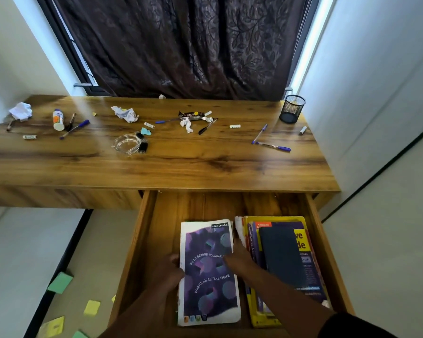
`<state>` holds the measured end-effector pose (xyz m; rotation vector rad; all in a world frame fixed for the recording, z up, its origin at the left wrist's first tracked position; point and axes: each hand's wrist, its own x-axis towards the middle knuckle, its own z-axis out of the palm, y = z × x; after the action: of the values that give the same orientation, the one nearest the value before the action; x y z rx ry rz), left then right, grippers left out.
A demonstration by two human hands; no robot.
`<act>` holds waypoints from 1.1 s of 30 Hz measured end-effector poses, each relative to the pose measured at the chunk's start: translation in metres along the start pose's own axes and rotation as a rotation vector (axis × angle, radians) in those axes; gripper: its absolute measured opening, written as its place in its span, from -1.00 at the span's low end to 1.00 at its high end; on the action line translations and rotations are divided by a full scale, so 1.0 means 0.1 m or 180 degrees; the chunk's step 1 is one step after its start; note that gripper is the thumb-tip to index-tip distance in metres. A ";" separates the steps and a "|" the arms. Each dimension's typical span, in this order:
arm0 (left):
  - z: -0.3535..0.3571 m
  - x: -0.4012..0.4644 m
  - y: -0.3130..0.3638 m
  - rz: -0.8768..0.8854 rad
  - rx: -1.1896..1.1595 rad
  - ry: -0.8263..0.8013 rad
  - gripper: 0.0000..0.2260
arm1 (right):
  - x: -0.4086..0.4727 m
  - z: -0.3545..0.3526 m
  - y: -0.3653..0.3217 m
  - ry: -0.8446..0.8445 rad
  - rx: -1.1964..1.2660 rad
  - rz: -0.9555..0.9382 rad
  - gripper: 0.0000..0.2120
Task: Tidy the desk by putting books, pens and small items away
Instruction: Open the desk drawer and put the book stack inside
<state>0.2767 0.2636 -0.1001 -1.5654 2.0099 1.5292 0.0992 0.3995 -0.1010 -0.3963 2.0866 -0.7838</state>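
Observation:
A purple "classmate" notebook lies flat in the open wooden drawer, on top of other thin books. My left hand grips its left edge. My right hand rests on its right edge, fingers between it and the neighbouring stack. That stack is yellow and purple books with a dark blue notebook on top. On the desk lie several blue pens, a black pen, small erasers and crumpled paper.
A black mesh pen holder stands at the desk's back right. A glass ashtray and a white bottle sit on the left half. Sticky-note pads are scattered on the floor at left. A dark curtain hangs behind.

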 end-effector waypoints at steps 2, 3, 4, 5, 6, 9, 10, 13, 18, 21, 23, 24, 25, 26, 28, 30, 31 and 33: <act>0.01 -0.01 -0.02 0.0082 0.0125 0.0048 -0.66 | 0.00 0.00 0.01 0.0057 -0.0215 -0.0047 -0.66; 0.01 -0.03 0.00 0.0162 0.0172 0.0117 -0.64 | 0.01 0.00 0.02 0.0066 -0.0237 -0.0065 -0.70; 0.01 -0.05 0.03 0.0224 0.0207 0.0140 -0.64 | 0.02 0.01 0.02 0.0052 -0.0216 -0.0100 -0.72; 0.01 -0.04 0.05 0.0323 0.0272 0.0136 -0.67 | 0.03 0.00 0.01 0.0013 -0.0331 -0.0143 -0.71; 0.01 -0.04 0.07 0.0405 0.0413 0.0101 -0.74 | 0.01 -0.01 0.00 0.0000 -0.0531 -0.0230 -0.69; 0.00 -0.07 0.21 0.0690 0.0695 -0.0075 -0.76 | -0.04 -0.09 0.00 0.0157 -0.1310 -0.0555 -0.48; -0.02 -0.08 0.26 0.0723 0.0673 -0.0167 -0.73 | -0.07 -0.11 -0.02 0.0197 -0.1487 -0.0635 -0.40; -0.03 -0.18 0.33 0.0748 0.0837 -0.0742 -0.61 | -0.24 -0.15 0.00 0.0028 -0.2006 -0.0966 -0.32; -0.04 -0.50 0.45 0.0982 0.1686 -0.2054 -0.37 | -0.69 -0.28 -0.10 -0.1566 -0.2081 -0.1305 -0.56; 0.06 -0.66 0.38 0.1194 0.2864 -0.2066 -0.13 | -0.93 -0.34 -0.09 -0.2283 -0.2292 -0.1159 -0.50; 0.15 -0.72 0.27 0.1404 0.3424 -0.2063 0.00 | -1.01 -0.34 -0.01 -0.2464 -0.2682 -0.1219 -0.43; 0.20 -0.73 0.22 0.1472 0.3669 -0.2106 0.04 | -1.04 -0.34 0.04 -0.2488 -0.2902 -0.1268 -0.39; 0.25 -0.74 0.18 0.1556 0.3872 -0.2133 0.06 | -1.07 -0.33 0.10 -0.2463 -0.3056 -0.1301 -0.33; 0.28 -0.77 0.17 0.1665 0.3998 -0.2113 0.06 | -1.09 -0.32 0.16 -0.2399 -0.3167 -0.1355 -0.28; 0.30 -0.80 0.17 0.1934 0.4029 -0.1906 -0.01 | -1.11 -0.28 0.28 -0.2185 -0.3276 -0.1504 -0.24; 0.30 -0.81 0.16 0.2136 0.3996 -0.1681 -0.08 | -1.13 -0.27 0.36 -0.1959 -0.3198 -0.1578 -0.27; 0.28 -0.80 0.14 0.2184 0.3963 -0.1605 -0.10 | -1.14 -0.28 0.38 -0.1882 -0.3166 -0.1595 -0.29; 0.27 -0.78 0.11 0.2193 0.3938 -0.1535 -0.08 | -1.15 -0.30 0.39 -0.1772 -0.3144 -0.1669 -0.33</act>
<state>0.2905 0.3318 -0.0550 -0.0350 2.4108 0.3599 0.1427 0.5015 -0.0437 -1.5385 1.6910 0.1726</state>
